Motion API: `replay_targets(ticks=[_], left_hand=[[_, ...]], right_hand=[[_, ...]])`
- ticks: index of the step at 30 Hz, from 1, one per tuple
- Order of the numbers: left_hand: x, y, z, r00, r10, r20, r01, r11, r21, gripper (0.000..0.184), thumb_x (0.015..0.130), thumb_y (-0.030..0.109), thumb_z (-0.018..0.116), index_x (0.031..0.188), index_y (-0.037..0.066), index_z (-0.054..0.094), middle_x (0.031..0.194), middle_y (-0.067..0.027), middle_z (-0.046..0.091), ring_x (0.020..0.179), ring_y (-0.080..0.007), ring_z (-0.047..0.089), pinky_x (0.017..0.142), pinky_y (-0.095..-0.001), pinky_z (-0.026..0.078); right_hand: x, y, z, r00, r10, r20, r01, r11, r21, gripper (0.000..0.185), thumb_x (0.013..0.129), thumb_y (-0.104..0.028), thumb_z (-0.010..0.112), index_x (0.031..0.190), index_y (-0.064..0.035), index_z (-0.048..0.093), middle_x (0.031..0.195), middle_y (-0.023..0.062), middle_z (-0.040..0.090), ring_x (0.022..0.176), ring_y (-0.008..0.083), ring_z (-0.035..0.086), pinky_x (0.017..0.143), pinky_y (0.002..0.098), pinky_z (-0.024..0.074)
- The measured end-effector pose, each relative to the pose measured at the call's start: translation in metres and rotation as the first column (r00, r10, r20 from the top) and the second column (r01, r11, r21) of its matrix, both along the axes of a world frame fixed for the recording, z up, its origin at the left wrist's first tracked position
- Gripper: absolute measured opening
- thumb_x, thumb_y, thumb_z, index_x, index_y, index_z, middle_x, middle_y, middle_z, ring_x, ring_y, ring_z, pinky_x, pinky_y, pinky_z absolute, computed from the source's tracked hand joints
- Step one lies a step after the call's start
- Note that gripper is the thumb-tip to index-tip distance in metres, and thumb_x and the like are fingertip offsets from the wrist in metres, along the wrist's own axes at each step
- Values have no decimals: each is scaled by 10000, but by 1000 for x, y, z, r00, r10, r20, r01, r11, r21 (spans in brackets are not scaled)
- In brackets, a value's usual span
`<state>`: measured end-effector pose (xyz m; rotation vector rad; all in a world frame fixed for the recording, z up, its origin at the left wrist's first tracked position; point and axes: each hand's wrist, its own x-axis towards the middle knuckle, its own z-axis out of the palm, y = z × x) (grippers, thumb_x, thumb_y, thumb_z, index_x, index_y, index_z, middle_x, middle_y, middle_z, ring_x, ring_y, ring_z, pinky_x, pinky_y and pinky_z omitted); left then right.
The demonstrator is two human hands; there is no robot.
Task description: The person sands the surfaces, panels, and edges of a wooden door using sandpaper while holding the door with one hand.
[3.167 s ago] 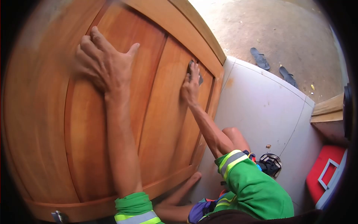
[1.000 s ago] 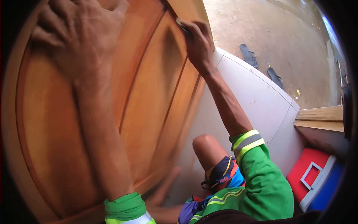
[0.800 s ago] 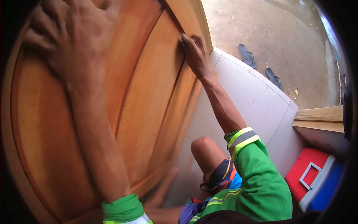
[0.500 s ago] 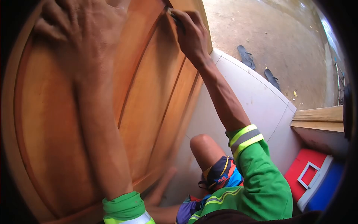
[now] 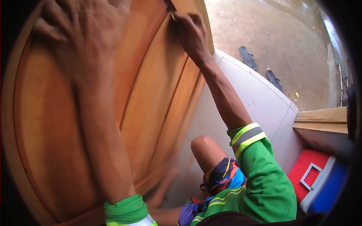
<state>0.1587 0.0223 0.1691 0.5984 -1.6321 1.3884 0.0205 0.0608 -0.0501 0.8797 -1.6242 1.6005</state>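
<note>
A panelled wooden door (image 5: 151, 101) fills the left half of the head view. My left hand (image 5: 81, 37) lies on it at the upper left with its fingers spread; the fingertips are partly cut off by the frame's top edge. My right hand (image 5: 192, 35) is closed around a small dark piece, perhaps sandpaper, of which only a pale edge shows at the fingertips. It presses this against the groove where the panel meets the door's outer frame, near the top.
White floor tiles (image 5: 256, 98) lie right of the door, with my bent knee above them. Two dark flip-flops (image 5: 247, 58) rest on the brown ground outside. A red and blue cooler (image 5: 307, 173) stands at the lower right, below a wooden door frame (image 5: 320, 120).
Since the oldest frame, the view has shifted and both hands appear higher on the door. My right hand went down along the groove, then back up. Lately it has barely moved.
</note>
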Motion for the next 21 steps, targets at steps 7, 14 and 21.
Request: replay_targets(ticks=[7, 14, 21], left_hand=[[7, 5, 6, 1000, 3, 23, -4, 998, 56, 750, 726, 320, 852, 1345, 53, 523, 1303, -112, 538, 1273, -298, 487, 1107, -469, 376], [8, 13, 7, 993, -112, 40, 111, 993, 36, 770, 721, 374, 848, 1348, 69, 522, 1292, -108, 543, 1247, -310, 496, 1078, -491, 385], [12, -4, 13, 973, -185, 137, 194, 979, -55, 721, 746, 575, 792, 1307, 160, 611, 1225, -71, 600, 1135, -334, 556, 931, -567, 429]], right_hand=[[21, 41, -137, 899, 4, 439, -169, 926, 338, 284, 955, -93, 646, 1226, -159, 699, 1026, 129, 669, 930, 325, 680, 809, 388, 552], [46, 39, -55, 483, 657, 579, -387, 754, -532, 363, 904, -59, 758, 1212, -71, 568, 1116, 120, 709, 926, 175, 686, 797, 333, 566], [78, 19, -56, 830, 94, 550, -46, 994, -100, 274, 803, -98, 805, 970, -70, 589, 975, 110, 553, 1042, 308, 534, 972, 385, 432]])
